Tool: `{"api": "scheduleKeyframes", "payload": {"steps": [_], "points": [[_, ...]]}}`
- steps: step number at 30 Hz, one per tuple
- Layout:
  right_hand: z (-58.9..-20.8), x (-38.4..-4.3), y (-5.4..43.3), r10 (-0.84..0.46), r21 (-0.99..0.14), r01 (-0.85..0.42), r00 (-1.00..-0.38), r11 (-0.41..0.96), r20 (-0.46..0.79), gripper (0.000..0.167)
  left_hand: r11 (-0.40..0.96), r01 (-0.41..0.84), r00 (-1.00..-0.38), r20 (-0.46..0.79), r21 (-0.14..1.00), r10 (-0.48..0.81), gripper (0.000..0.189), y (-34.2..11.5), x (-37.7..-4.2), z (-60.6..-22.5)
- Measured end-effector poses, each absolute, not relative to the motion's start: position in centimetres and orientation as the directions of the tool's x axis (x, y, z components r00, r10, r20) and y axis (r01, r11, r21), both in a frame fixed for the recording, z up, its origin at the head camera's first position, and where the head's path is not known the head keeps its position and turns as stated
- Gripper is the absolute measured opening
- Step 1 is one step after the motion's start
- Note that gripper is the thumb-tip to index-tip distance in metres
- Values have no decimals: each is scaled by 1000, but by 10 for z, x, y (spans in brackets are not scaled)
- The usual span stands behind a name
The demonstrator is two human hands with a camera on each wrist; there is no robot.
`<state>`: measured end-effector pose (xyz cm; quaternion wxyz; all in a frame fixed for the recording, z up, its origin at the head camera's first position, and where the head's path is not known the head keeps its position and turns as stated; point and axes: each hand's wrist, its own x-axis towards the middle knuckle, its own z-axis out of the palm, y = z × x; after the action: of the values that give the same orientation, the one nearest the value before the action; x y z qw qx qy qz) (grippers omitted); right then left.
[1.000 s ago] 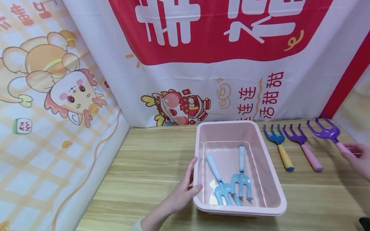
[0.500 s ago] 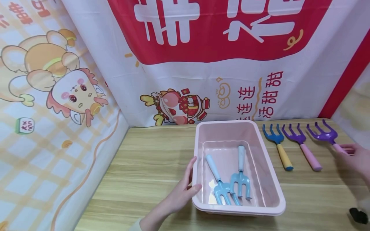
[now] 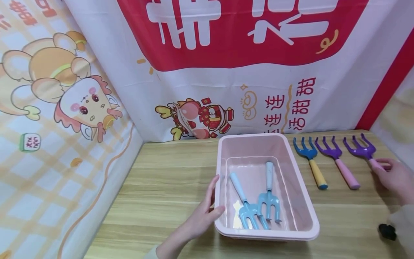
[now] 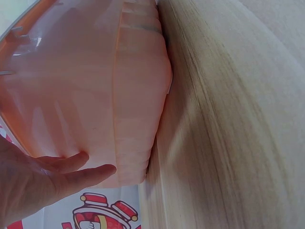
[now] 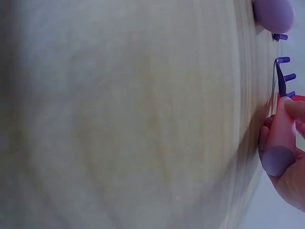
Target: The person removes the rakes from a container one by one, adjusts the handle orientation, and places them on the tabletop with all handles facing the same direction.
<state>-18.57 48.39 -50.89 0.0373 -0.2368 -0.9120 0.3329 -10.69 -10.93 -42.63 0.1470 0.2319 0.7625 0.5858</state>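
In the head view, my left hand [image 3: 201, 216] rests against the left side of a pink plastic bin [image 3: 304, 201], thumb by the rim. The left wrist view shows its fairly straight fingers on the outer wall. Two light blue hand forks [image 3: 248, 212] lie inside the bin, handles toward the far end. At the far right, my right hand [image 3: 396, 180] grips the pink handle of a purple hand rake [image 3: 362, 151], whose tines point away toward the back. In the right wrist view, fingers and thumb wrap that handle [image 5: 282, 129], close above the table.
Between the bin and the held rake lie a blue hand rake [image 3: 308, 153] with a yellow handle and a purple hand rake [image 3: 333, 151] with a pink handle. A printed cloth [image 3: 191, 86] hangs behind the wooden table [image 3: 161, 187].
My right hand has moved left and lowered the purple rake toward the table, in line with the other two. The left hand stays against the bin.
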Motion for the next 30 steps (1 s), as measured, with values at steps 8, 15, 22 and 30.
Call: {"api": "scheduleKeyframes", "payload": {"steps": [8,15,22,30], "points": [[-509,-193,480,481,-601,431,-872,673,-88,70,206,176,-850,43,963,524,80,-109,-108,-427],[-501,-193,471,493,-581,437,-867,687,-69,65,204,177,-851,46,963,523,80,-110,-107,-427],[-492,-191,463,503,-581,458,-859,673,-94,63,205,181,-849,48,962,526,80,-111,-107,-427],[-492,-194,459,513,-560,501,-845,660,-150,64,213,191,-848,52,958,527,80,-111,-108,-428]]}}
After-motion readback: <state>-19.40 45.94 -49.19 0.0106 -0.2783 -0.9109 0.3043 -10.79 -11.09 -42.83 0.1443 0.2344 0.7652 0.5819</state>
